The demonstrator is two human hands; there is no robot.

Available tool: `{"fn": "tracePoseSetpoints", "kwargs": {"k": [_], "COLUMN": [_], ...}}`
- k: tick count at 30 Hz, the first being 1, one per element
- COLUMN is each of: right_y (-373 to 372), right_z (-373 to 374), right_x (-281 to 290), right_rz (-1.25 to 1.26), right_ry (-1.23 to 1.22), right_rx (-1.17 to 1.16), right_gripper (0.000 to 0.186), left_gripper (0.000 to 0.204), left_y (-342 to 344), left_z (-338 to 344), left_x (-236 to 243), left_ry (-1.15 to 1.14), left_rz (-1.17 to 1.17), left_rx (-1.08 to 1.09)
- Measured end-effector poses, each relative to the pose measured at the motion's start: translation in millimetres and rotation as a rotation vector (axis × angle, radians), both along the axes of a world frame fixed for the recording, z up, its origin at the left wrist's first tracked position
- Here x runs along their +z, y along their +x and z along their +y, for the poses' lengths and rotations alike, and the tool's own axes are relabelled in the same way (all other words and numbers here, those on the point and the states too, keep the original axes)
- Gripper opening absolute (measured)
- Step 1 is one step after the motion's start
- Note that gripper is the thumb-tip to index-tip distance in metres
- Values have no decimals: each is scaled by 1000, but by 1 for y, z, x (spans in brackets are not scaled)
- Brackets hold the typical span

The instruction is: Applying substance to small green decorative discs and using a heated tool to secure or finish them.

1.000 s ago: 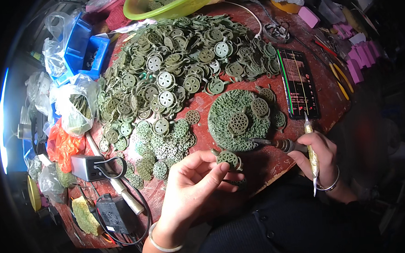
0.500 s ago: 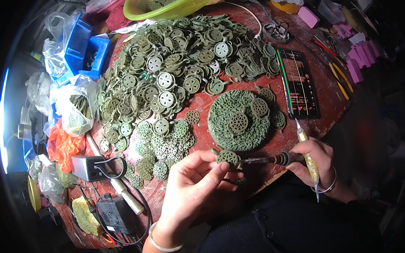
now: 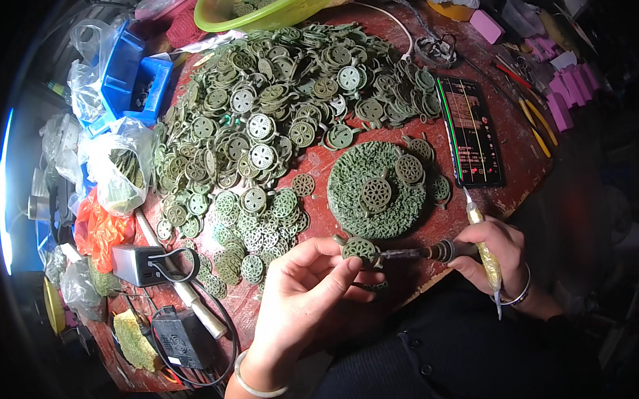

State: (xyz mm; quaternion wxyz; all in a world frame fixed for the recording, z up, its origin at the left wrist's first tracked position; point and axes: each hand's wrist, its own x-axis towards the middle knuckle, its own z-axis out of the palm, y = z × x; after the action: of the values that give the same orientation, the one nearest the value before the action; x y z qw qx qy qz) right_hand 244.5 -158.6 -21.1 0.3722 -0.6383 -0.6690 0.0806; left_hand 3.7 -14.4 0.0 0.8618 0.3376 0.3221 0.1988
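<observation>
My left hand (image 3: 299, 293) pinches a small round green openwork piece (image 3: 359, 250) between thumb and fingers, above the near edge of the table. In my right hand (image 3: 505, 245) is a dark-handled soldering iron (image 3: 444, 251), its metal tip touching or very close to the piece's right edge. A slim pen-like tool (image 3: 490, 263) with a yellowish wrapped grip also rests in that hand, crossing the fingers. Beyond the hands, a round green pad with a rough top (image 3: 356, 212) carries an openwork disc (image 3: 376, 195) and another disc (image 3: 409, 169).
A large heap of green discs (image 3: 272, 94) covers the red table (image 3: 313, 217). A phone (image 3: 471, 132) lies at the right, with yellow-handled pliers (image 3: 537, 129) beyond. Left are a blue bin (image 3: 135, 83), a grey box (image 3: 138, 264) with a cable, and a black device (image 3: 183, 337).
My right hand and the iron have shifted very slightly left toward the piece. The pen-like tool has moved a little with them. My left hand keeps its place.
</observation>
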Motion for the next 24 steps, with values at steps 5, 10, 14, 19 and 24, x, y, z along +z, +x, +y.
{"fn": "tracePoseSetpoints", "kwargs": {"k": [5, 10, 14, 19, 24], "right_y": [0, -1, -1, 0, 0], "right_z": [0, -1, 1, 0, 0], "right_x": [1, 2, 0, 1, -1], "right_rz": [6, 12, 29, 17, 25], "right_ry": [-7, -5, 1, -7, 5], "right_rx": [-4, -15, -9, -6, -11], "right_gripper": [34, 34, 34, 34, 34], "left_gripper": [10, 10, 9, 8, 9], "left_y": [1, 1, 1, 1, 0], "left_z": [0, 0, 0, 1, 0], "left_x": [1, 1, 1, 2, 1], "left_ry": [-10, -17, -23, -15, -14], "left_rz": [2, -2, 2, 15, 14], "left_rx": [-3, -4, 8, 0, -9]}}
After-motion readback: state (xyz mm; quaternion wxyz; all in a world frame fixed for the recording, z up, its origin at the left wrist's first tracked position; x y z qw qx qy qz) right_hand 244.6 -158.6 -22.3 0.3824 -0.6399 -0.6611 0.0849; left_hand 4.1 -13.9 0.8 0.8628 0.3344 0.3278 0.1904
